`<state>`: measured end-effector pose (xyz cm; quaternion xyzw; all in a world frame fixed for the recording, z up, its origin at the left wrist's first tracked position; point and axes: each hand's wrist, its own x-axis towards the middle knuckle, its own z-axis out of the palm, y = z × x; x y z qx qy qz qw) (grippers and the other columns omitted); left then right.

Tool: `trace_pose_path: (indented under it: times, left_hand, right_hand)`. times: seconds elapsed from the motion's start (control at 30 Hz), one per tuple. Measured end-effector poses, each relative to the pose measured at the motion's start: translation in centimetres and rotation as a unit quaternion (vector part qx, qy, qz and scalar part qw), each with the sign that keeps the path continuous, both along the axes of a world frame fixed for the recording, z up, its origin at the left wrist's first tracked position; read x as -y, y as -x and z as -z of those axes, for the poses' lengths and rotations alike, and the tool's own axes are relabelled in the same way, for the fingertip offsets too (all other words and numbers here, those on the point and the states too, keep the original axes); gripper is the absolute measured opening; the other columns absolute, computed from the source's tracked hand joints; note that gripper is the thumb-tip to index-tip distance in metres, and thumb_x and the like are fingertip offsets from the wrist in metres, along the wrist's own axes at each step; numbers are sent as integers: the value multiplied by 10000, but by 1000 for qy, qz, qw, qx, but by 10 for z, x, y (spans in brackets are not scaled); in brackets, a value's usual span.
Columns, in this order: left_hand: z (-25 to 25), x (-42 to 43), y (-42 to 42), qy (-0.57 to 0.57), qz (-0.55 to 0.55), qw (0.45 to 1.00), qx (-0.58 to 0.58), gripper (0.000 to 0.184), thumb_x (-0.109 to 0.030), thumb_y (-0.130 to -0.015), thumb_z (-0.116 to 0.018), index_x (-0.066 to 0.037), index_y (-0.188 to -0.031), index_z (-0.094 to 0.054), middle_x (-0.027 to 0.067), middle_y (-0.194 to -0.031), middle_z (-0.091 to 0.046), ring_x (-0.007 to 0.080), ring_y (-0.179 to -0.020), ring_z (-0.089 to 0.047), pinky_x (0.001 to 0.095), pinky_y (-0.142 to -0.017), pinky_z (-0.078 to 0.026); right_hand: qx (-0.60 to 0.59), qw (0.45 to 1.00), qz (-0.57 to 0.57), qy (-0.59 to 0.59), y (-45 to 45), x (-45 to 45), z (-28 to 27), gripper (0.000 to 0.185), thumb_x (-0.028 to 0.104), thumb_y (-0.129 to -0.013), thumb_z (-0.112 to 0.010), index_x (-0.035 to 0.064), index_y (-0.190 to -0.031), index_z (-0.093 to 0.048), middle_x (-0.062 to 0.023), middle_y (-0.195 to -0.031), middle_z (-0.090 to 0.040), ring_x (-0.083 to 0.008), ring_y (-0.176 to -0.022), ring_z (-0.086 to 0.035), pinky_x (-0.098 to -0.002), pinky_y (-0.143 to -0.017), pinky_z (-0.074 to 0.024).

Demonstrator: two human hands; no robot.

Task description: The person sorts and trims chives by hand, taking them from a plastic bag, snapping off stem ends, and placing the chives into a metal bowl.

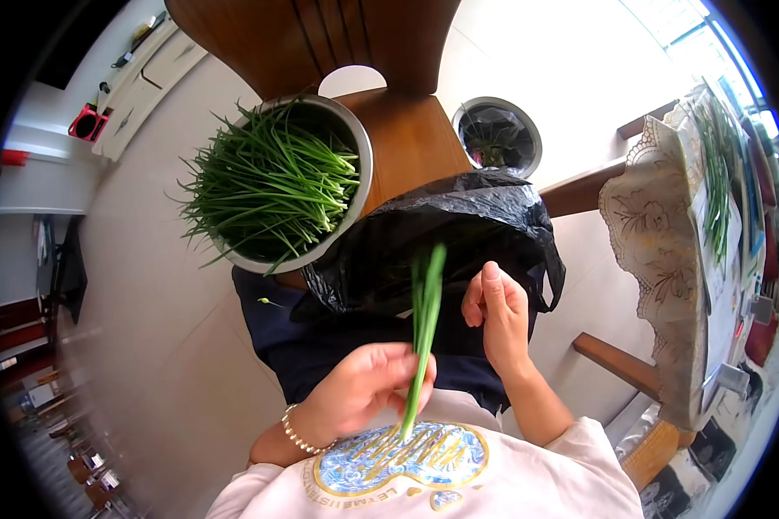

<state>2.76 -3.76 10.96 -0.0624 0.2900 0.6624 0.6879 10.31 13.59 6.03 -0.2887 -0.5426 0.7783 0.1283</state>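
My left hand (381, 376), with a beaded bracelet (299, 432) on its wrist, pinches a small bunch of green chives (426, 316). The bunch stands nearly upright in front of my chest, slightly smeared by motion at its top. To its right, my right hand (498, 316) is closed, fingers curled and thumb pointing up; nothing shows in it. Beyond both hands, a black plastic bag (476, 203) lies open over my lap and the chair edge. A metal basin (363, 151) heaped with chives (273, 186) sits on the wooden chair (415, 138).
On the floor behind the bag stands a metal bin (535, 151) with a dark liner and scraps inside. At right is a table with a lace cloth (653, 233), bearing more green stalks (717, 186). A white cabinet (151, 82) stands at far left.
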Motion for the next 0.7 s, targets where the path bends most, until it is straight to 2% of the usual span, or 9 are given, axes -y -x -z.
trace_pose_path:
  times: [0.13,0.23,0.27,0.3,0.4,0.43,0.53,0.63,0.7]
  left_hand:
    - [-32,11,9,-28,9,1000,6,290,-246,-897,-467,38,-938,-512,35,-656,-514,97,-600,-502,213,-546,-392]
    - [-32,19,16,-26,18,999,-13,295,-240,-893,-477,45,-943,-534,33,-695,-541,79,-621,-499,205,-573,-389]
    - [-33,22,18,2,48,994,-98,296,-240,-887,-490,44,-945,-551,36,-736,-560,66,-644,-500,196,-594,-390]
    - [-33,24,21,30,78,980,-181,296,-239,-881,-503,42,-948,-568,39,-776,-578,52,-668,-501,187,-614,-391]
    - [-25,37,26,67,67,970,-223,234,-171,-840,-566,40,-941,-590,35,-799,-595,29,-671,-499,161,-596,-387]
    - [-23,41,27,79,48,969,-229,217,-144,-826,-584,42,-937,-589,29,-781,-594,27,-656,-500,156,-575,-386]
    - [-25,61,40,96,50,958,-264,199,-108,-785,-627,44,-910,-600,33,-738,-597,31,-591,-502,157,-522,-388]
    - [-24,81,49,103,40,938,-328,195,-101,-736,-676,47,-846,-616,48,-702,-599,55,-550,-521,172,-488,-402]
    - [-19,93,57,34,62,872,-484,198,-96,-700,-706,54,-797,-622,59,-689,-597,76,-554,-542,180,-490,-414]
  right_hand:
    - [26,996,-58,57,2,3,-1,467,383,-931,-348,69,-605,-460,1,-493,-455,-43,-453,-366,-194,-427,-281]
    - [-11,984,-117,130,4,7,-16,444,404,-922,-351,8,-905,-549,-28,-628,-551,-58,-502,-461,-177,-461,-344]
    - [-25,976,-149,157,3,6,-15,505,437,-903,-362,-23,-1060,-499,-73,-750,-582,-90,-549,-507,-181,-490,-375]
    - [-36,971,-151,179,6,8,-23,520,429,-899,-379,-44,-1084,-488,-93,-783,-590,-92,-548,-502,-183,-492,-378]
    - [-57,959,-166,224,9,14,-23,485,382,-895,-415,-58,-1083,-488,-116,-857,-590,-97,-547,-490,-210,-493,-398]
    - [-69,951,-155,260,10,15,-21,350,251,-897,-450,-56,-1046,-525,-79,-797,-581,-89,-553,-507,-209,-487,-396]
    - [-54,947,-196,250,9,22,-21,256,179,-876,-494,-35,-992,-572,-88,-786,-602,-100,-583,-537,-217,-520,-429]
    - [-69,932,-257,246,12,29,-32,278,203,-848,-551,-35,-989,-585,-91,-755,-615,-125,-619,-567,-242,-551,-448]
    - [-79,921,-290,250,19,32,-39,246,178,-842,-563,-30,-969,-601,-74,-712,-609,-125,-634,-573,-234,-582,-450]
